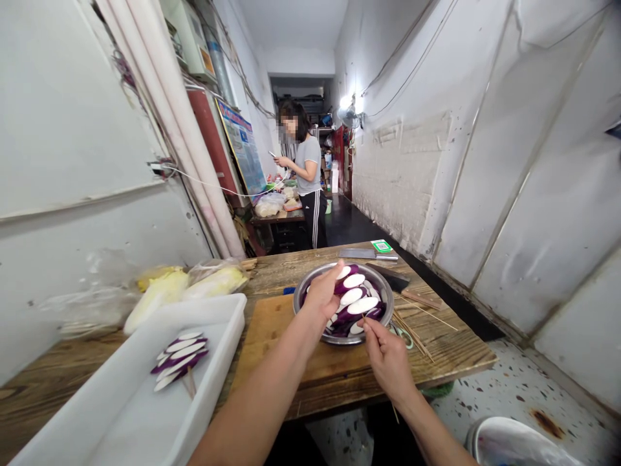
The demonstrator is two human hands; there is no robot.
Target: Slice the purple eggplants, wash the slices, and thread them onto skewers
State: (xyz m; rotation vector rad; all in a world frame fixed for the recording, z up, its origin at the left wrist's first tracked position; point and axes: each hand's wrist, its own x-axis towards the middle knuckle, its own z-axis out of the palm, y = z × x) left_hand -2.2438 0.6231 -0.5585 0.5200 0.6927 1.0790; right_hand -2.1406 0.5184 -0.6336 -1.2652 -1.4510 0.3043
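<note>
A metal bowl (297,309) of purple-skinned eggplant slices (363,305) with white cut faces stands before me. Over its left side, my left hand (326,290) holds a row of these slices, its fingers partly hidden behind them. My right hand (387,353) is closed in a pinch on a thin bamboo skewer (395,412) at the bowl's near right rim. The skewer's tip meets the lowest slice of the row; how deep it goes is hidden. To the left, skewered eggplant slices (182,355) lie in a white tray (233,323).
A wooden cutting board (264,343) lies under the bowl. Right of it are loose skewers (417,338), scissors (403,335) and a cleaver (395,279); another knife (361,254) lies behind. Bagged cabbages (162,291) sit at left. A person (308,165) stands beyond, holding a phone.
</note>
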